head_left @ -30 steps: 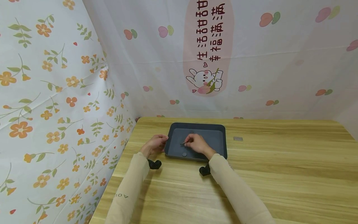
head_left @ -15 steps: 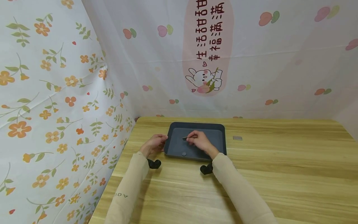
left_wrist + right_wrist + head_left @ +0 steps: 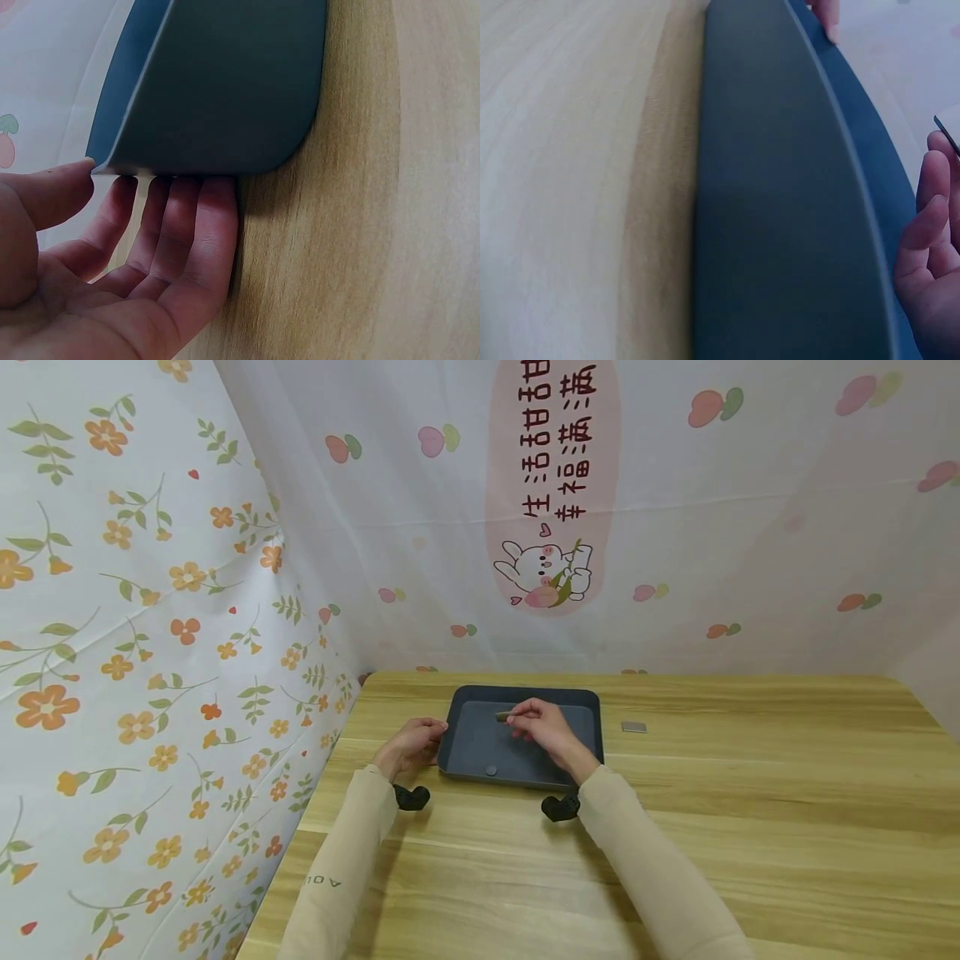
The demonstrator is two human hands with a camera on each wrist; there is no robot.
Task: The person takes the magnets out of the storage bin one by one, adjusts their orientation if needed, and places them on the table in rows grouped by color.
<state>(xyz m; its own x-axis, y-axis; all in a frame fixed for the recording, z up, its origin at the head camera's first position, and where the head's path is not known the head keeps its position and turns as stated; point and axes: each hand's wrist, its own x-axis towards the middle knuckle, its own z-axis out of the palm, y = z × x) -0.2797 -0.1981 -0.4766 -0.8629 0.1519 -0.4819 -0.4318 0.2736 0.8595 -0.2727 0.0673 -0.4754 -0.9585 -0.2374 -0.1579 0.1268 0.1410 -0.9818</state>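
Note:
A dark grey tray [image 3: 525, 692] lies on the wooden table. My left hand [image 3: 429, 739] holds its left edge; in the left wrist view the thumb [image 3: 71, 187] lies on the rim and the fingers [image 3: 187, 225] lie against the tray's outer wall [image 3: 225, 82]. My right hand [image 3: 517, 719] hovers over the tray's far half and pinches a small flat piece [image 3: 502, 716], whose corner [image 3: 949, 127] shows in the right wrist view above the fingers [image 3: 930, 232]. A small round piece [image 3: 491, 770] lies on the tray floor near the front.
A small grey rectangular piece [image 3: 633, 727] lies on the table right of the tray. Patterned cloth walls close in the left side [image 3: 150, 610] and the back [image 3: 675, 527]. Bare wooden tabletop [image 3: 750, 793] stretches to the right and front.
My right hand has lifted the small flat piece off the tray floor and carried it toward the tray's far side. The left hand has stayed on the tray's edge.

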